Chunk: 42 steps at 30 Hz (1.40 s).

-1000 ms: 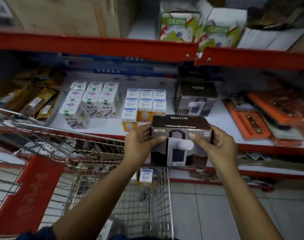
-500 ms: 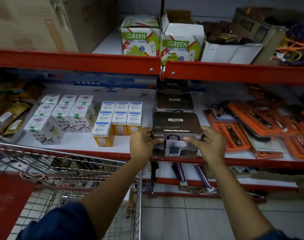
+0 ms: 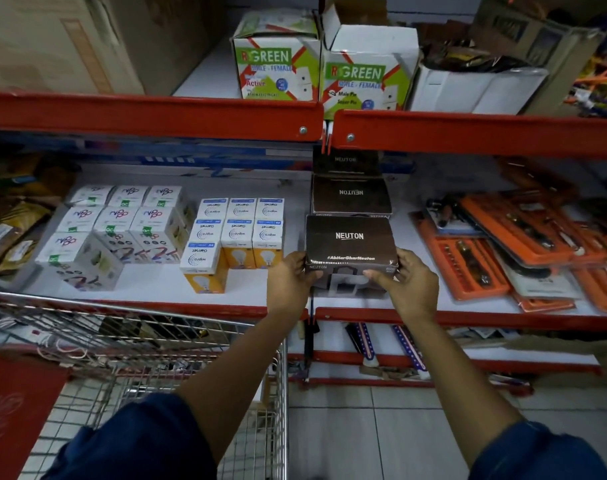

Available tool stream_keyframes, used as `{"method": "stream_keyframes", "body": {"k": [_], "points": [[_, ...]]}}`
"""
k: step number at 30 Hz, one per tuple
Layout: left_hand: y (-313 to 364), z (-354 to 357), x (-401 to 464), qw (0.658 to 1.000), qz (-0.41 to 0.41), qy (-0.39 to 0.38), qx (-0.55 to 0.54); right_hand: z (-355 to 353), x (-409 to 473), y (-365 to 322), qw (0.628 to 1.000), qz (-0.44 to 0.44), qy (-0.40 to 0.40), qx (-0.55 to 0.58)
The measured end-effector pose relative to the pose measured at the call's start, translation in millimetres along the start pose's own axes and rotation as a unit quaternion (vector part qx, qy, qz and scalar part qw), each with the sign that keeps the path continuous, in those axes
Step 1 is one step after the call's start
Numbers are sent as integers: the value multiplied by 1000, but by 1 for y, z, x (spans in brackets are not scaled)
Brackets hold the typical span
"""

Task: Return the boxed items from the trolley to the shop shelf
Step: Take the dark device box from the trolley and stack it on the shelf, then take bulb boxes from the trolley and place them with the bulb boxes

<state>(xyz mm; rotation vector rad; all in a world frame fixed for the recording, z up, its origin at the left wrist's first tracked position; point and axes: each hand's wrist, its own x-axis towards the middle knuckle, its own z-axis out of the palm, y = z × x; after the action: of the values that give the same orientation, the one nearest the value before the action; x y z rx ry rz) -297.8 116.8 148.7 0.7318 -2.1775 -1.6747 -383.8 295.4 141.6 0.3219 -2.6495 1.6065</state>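
A dark brown Neuton box (image 3: 350, 241) sits at the front of the white middle shelf (image 3: 149, 282), in line with two more Neuton boxes (image 3: 351, 195) behind it. My left hand (image 3: 290, 282) grips its lower left corner and my right hand (image 3: 404, 282) grips its lower right corner. The box's front face is partly covered by my fingers. The wire trolley (image 3: 132, 337) stands at the lower left, below the shelf edge.
White bulb boxes (image 3: 122, 230) and blue-and-orange Wipro bulb boxes (image 3: 238, 233) stand left of the Neuton row. Orange tool packs (image 3: 513, 251) lie to the right. The red shelf above (image 3: 156, 112) carries green-labelled cartons (image 3: 278, 64) and a large cardboard carton.
Both hands have carried the Neuton box up from over the trolley and forward onto the shelf, where it now rests in front of the other Neuton boxes. The view has shifted right and closer.
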Motion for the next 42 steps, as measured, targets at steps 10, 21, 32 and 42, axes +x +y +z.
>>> {"method": "stream_keyframes", "body": {"k": [10, 21, 32, 42], "points": [[-40, -59, -37, 887, 232, -34, 398, 54, -82, -24, 942, -140, -37, -301], [-144, -161, -85, 805, 198, -95, 550, 181, -191, -30, 873, -172, -179, -421], [-263, -185, -90, 781, 138, -219, 568, 263, -241, 54, 851, -104, -294, -423], [-284, -162, -52, 820, 78, -299, 482, 286, -223, 82, 808, -89, -320, -486]]}}
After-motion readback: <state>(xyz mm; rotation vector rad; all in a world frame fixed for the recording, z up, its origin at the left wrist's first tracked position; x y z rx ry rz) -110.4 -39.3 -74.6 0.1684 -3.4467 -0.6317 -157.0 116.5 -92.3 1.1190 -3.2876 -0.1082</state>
